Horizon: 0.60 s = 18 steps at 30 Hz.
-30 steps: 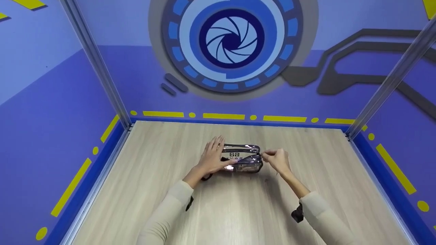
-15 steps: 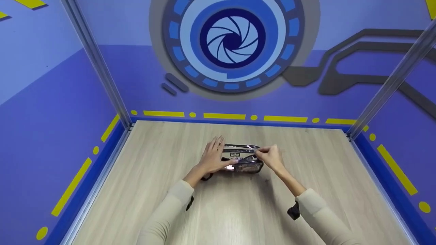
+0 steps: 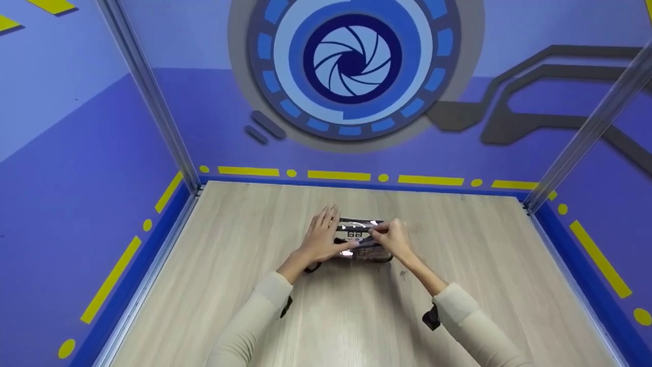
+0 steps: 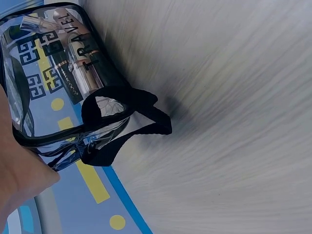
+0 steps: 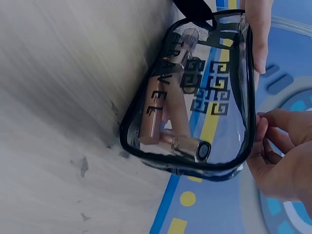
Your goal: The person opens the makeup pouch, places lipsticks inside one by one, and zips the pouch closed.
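A clear toiletry pouch (image 3: 351, 252) with black trim stands on the wooden table, its zipped top facing up. Black "TRAVEL" lettering and a square logo mark its side in the right wrist view. Through the plastic show several cosmetic tubes (image 5: 154, 109). My left hand (image 3: 321, 242) rests across the pouch's left end, fingers straight and thumb along the top. Thumb and index finger of my right hand (image 3: 396, 239) pinch the zipper pull on the top, right of the middle; the pull itself is hidden by the fingertips. A black strap loop (image 4: 156, 117) sticks out at the left end.
The light wood table (image 3: 244, 219) carries the pouch near its middle. Blue printed walls (image 3: 204, 112) with metal corner posts (image 3: 153, 97) enclose it at the back and both sides.
My right hand has moved left along the pouch's top from its right end, still pinching. My left hand keeps its place on the left end. The head view has shifted slightly.
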Each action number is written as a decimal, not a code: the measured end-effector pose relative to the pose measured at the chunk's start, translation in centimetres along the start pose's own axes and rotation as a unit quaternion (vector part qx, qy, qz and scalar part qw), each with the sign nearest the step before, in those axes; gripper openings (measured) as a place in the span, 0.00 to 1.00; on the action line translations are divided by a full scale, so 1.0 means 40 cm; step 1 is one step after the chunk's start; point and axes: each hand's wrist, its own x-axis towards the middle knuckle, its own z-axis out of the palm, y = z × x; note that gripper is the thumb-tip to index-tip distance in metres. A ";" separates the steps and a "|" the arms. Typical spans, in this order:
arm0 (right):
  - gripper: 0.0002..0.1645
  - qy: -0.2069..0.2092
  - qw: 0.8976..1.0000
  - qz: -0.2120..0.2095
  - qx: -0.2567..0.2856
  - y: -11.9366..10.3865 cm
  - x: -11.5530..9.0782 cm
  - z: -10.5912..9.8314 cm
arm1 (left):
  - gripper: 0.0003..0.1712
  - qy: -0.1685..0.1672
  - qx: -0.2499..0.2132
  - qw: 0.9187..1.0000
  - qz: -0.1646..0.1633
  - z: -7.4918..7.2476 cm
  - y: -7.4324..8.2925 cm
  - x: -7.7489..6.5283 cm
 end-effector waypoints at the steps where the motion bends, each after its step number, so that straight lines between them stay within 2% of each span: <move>1: 0.03 -0.003 1.000 -0.003 -0.001 -0.003 0.000 0.004 | 0.65 0.000 0.001 1.000 0.001 -0.001 0.001 -0.001; 9: 0.04 -0.027 0.999 -0.040 0.004 -0.011 0.014 0.021 | 0.62 0.001 0.007 1.000 0.002 -0.007 0.003 -0.001; 15: 0.07 -0.074 0.994 -0.007 0.076 0.002 0.011 0.001 | 0.63 0.002 0.001 1.000 -0.002 -0.010 0.004 -0.001; 18: 0.06 -0.059 0.994 -0.006 0.096 0.014 0.007 -0.008 | 0.63 0.000 -0.001 1.000 -0.004 -0.008 0.005 0.000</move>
